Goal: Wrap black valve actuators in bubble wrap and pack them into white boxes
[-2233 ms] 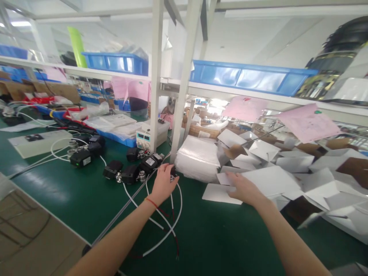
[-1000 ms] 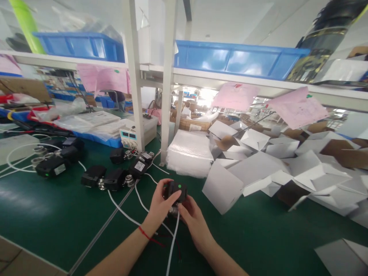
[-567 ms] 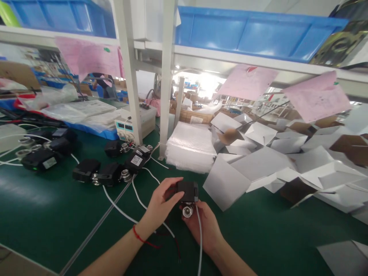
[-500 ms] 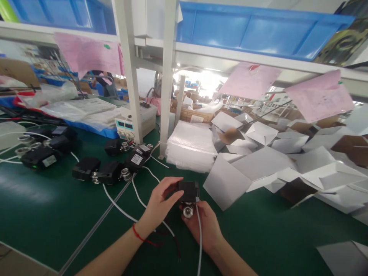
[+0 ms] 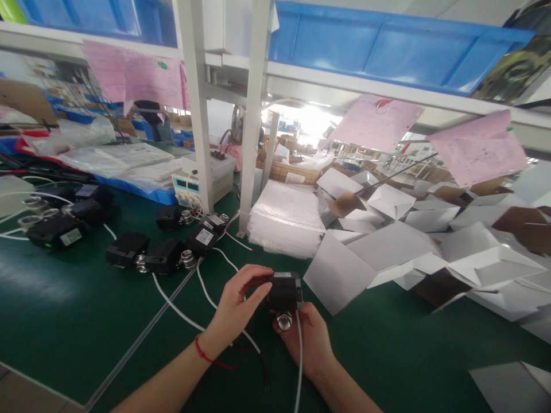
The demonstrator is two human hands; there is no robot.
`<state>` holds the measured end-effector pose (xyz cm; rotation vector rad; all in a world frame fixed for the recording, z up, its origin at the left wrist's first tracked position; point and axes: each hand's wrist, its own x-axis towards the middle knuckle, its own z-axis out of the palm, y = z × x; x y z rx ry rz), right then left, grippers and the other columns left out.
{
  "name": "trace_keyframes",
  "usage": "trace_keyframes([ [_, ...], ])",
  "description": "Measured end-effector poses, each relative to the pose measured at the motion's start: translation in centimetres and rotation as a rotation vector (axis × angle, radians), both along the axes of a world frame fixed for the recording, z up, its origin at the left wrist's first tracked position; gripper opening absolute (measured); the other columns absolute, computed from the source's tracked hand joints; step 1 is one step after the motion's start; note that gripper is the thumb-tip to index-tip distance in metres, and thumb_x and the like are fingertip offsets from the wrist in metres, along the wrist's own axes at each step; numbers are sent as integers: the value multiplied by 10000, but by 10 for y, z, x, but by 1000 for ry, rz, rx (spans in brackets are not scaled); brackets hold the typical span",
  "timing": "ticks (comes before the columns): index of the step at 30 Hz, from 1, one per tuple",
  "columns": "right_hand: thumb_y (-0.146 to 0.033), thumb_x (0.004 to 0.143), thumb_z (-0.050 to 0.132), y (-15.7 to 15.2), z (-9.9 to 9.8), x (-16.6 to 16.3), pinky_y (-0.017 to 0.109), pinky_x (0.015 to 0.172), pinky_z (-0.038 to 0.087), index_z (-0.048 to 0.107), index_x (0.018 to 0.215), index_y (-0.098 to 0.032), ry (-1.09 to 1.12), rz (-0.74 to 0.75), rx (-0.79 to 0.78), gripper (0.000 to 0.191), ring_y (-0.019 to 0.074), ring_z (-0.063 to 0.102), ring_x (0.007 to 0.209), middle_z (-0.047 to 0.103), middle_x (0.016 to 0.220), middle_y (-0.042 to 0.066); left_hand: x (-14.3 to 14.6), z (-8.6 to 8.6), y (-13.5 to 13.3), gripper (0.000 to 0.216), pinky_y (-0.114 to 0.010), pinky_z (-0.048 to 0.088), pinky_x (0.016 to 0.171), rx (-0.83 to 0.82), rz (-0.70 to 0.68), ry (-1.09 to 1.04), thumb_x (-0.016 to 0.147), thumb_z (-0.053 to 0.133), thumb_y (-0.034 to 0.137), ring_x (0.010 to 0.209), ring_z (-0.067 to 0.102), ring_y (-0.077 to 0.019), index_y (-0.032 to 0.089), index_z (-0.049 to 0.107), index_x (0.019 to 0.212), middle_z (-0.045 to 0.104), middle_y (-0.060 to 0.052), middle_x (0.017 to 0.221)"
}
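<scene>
Both grips grasp one black valve [image 5: 283, 291] at lower centre. Left hand [image 5: 236, 310] covers its side; right hand [image 5: 309, 335] cups beneath, above the green bench [image 5: 77, 310].

My view: a cluttered factory workbench.
I see a green table [image 5: 64, 310], white shelf posts [image 5: 252, 115], blue bins [image 5: 387, 51] overhead, bright light behind.

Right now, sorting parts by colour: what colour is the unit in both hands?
Black unit, with a silver metal fitting underneath; head view.
</scene>
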<state>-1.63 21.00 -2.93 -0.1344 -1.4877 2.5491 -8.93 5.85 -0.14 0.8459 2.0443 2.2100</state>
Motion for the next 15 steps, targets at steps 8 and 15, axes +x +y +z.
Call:
trace_keyframes([
  [8, -432, 956, 736, 1, -16, 7, 415, 1025, 525, 595, 1396, -230, 154, -190, 426, 504, 304, 552, 1260, 574, 1387, 105, 2, -11, 7, 635, -471, 538, 994, -133, -29, -264, 749, 775, 413, 1141, 631, -319, 189, 543, 1297, 650, -116, 1250],
  [15, -281, 997, 627, 5, -16, 10, 486, 1032, 498, 551, 1429, -290, 352, -385, 934, 438, 303, 543, 1254, 552, 1370, 105, 8, -9, 10, 749, -455, 503, 1034, 3, -25, -322, 623, 880, 313, 1152, 609, -316, 213, 523, 1274, 627, -90, 1253],
])
